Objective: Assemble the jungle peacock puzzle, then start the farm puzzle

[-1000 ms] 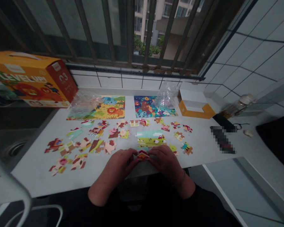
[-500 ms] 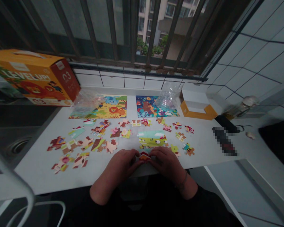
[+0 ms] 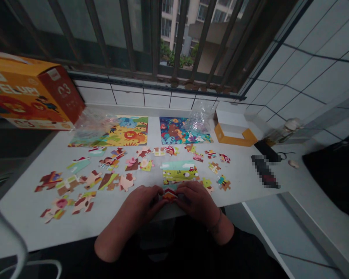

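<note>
Near the table's front edge, my left hand (image 3: 147, 199) and my right hand (image 3: 196, 199) pinch a small red-and-orange puzzle piece (image 3: 170, 195) between them, one at each side. My fingers cover its edges. Just beyond them lies a joined green and pale-blue puzzle section (image 3: 180, 171) with sheep and a red tractor. To its right are a teal-and-brown piece (image 3: 223, 182) and a yellow-green piece (image 3: 206, 184), partly behind my right hand. Loose pieces spread to the left, among them a pink-and-brown one (image 3: 126, 182) and a cow-patterned one (image 3: 83, 202).
At the back lie a lion picture sheet (image 3: 133, 131) and a dark-blue animal sheet (image 3: 171, 131), each partly under clear plastic. A large orange box (image 3: 31, 93) stands at left. An open yellow box (image 3: 235, 135), a black object (image 3: 267, 151) and a blurred-out item (image 3: 264, 171) are at right.
The view has turned slightly right, so everything sits further left in the picture. Both hands keep their hold on the red-and-orange piece, with little other movement.
</note>
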A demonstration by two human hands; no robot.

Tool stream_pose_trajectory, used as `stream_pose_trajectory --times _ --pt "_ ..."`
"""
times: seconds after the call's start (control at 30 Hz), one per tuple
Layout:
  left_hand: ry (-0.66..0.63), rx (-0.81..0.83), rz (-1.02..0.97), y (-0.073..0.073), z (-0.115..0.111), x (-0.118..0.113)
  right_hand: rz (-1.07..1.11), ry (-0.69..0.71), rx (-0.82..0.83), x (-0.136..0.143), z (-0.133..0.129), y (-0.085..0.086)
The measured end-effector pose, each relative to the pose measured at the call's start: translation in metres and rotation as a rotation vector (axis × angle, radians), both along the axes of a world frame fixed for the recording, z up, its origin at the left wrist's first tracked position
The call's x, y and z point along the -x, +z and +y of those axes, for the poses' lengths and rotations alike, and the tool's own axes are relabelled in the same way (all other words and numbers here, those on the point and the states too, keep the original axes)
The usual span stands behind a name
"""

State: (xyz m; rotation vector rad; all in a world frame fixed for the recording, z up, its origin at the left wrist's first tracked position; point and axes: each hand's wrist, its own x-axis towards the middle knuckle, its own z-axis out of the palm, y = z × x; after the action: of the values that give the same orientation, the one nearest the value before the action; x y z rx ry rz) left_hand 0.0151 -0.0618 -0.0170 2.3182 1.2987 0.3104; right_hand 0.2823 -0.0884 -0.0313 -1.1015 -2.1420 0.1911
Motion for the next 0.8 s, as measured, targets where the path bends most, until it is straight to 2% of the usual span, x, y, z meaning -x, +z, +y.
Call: stream_pose_trajectory --times 0.33,0.67,0.8 --pt "0.049 0.005 -0.090 -0.0004 0.0034 -0.0009 -0.041 -0.066 -0.002 -0.0022 0.0004 -0.0049" --pt "0.081 0.004 -0.116 0.0007 -0.0027 -0.0035 -0.026 -0.048 -0.001 -0.0047 -0.0044 -0.0034" --pt "0.048 -0.034 -0.089 0.0027 -0.0042 -0.0032 -0.041 -0.031 0.007 -0.0067 -0.0050 -0.0060"
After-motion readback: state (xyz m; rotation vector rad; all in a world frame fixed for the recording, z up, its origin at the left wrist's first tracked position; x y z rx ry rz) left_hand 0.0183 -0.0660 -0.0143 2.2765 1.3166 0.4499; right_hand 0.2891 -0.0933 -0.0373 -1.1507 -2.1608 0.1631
